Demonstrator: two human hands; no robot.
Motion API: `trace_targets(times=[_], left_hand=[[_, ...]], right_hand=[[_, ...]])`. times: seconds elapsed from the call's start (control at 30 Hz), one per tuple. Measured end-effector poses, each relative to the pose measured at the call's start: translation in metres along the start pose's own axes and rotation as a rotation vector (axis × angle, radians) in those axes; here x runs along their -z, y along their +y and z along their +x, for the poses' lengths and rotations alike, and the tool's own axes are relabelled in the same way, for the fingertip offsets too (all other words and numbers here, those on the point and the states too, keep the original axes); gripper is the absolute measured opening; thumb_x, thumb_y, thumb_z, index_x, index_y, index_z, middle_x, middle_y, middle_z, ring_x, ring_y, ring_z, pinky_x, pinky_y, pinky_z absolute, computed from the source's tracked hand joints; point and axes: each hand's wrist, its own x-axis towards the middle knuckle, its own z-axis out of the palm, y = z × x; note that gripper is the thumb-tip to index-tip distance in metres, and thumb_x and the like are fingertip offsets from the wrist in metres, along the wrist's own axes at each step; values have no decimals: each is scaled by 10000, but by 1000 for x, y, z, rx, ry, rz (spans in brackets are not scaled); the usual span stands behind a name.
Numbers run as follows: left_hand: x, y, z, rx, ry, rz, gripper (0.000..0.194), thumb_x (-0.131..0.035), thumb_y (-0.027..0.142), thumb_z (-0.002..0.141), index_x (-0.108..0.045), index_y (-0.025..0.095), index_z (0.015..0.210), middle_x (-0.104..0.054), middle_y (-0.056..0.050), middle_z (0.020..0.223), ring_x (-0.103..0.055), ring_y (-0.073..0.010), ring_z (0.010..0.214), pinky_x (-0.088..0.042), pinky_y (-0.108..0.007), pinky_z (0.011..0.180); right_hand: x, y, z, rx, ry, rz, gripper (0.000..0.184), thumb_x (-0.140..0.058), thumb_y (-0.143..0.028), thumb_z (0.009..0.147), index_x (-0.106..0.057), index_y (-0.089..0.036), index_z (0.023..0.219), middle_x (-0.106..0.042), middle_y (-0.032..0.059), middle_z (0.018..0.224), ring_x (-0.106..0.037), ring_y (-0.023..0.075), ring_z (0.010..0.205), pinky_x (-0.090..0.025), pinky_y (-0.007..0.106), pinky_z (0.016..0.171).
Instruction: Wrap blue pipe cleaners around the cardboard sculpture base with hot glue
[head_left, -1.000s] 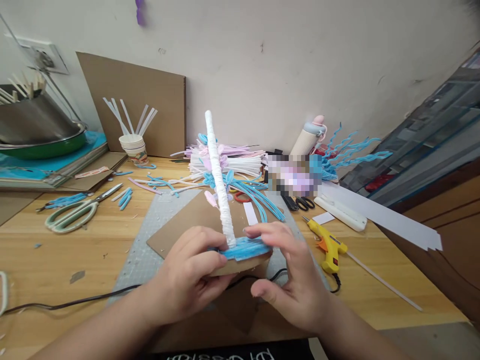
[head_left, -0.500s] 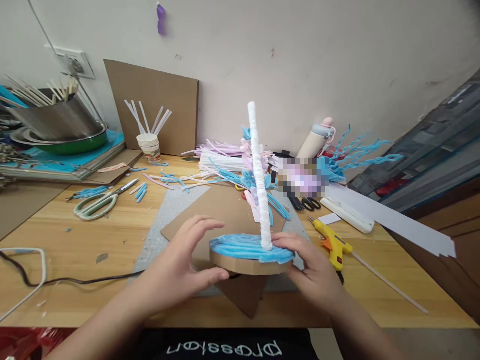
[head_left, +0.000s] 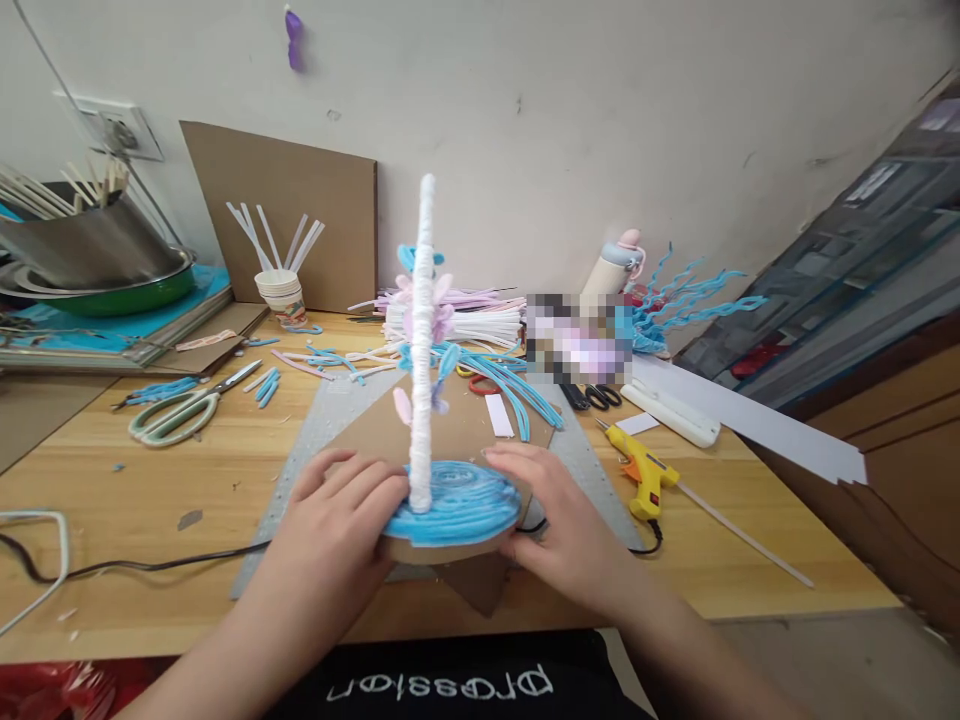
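A round cardboard base (head_left: 439, 552) has a spiral of blue pipe cleaners (head_left: 469, 495) on its top. From its near left part a post wrapped in white pipe cleaner (head_left: 422, 350) stands upright, with blue, pink and lilac fuzzy petals (head_left: 442, 322) showing behind it. My left hand (head_left: 341, 520) is closed round the left edge of the base, beside the foot of the post. Around the right edge curves my right hand (head_left: 566, 525), fingertips by the far rim and thumb at the near side.
A yellow glue gun (head_left: 643, 470) with a long glue stick lies to the right. Green-handled scissors (head_left: 176, 415) and short blue pieces (head_left: 268, 388) are on the left. A paper cup of white sticks (head_left: 281, 293) and bundled pipe cleaners (head_left: 457, 322) stand farther back.
The base has turned, carrying the white post's foot from the right side to the left and bringing the petals into view. My left hand, apart from it earlier, has closed on its edge.
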Motion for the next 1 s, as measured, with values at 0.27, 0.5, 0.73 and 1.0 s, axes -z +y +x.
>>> trace_targets(times=[0.27, 0.5, 0.73, 1.0], left_hand=[[-7, -34, -9, 69, 107, -182, 172, -658, 243, 753, -657, 286, 920, -747, 36, 923, -694, -202, 864, -387, -375, 877], [-22, -28, 3, 342, 102, -628, 260, -737, 473, 736, -709, 259, 880, -724, -45, 995, -683, -252, 922, -535, -377, 798], [-32, -22, 10, 313, 389, -467, 1084, -821, 608, 603, -265, 299, 1481, -421, -145, 1453, -464, -351, 1304, -383, -558, 1070], [-13, 8, 48, -11, 104, -101, 305, -680, 308, 856, -565, 257, 1133, -681, -47, 1121, -602, -249, 1112, -351, -433, 975]], right_hand=[[-21, 18, 11, -142, -7, 279, 441, -710, -141, 806, -567, -253, 1208, -639, 96, 1278, -586, 249, 1210, -457, 482, 1036], [-2, -4, 17, 49, 240, 522, 330, -735, -179, 822, -612, -286, 1109, -676, 40, 1119, -646, 204, 1076, -514, 371, 931], [22, -11, 35, 143, 191, 114, 270, -610, -66, 865, -596, -188, 1105, -675, 84, 1069, -629, 202, 1030, -507, 357, 923], [26, -24, 54, 97, -94, -295, 196, -511, -67, 894, -595, -171, 1038, -674, 102, 1009, -602, 265, 971, -500, 424, 853]])
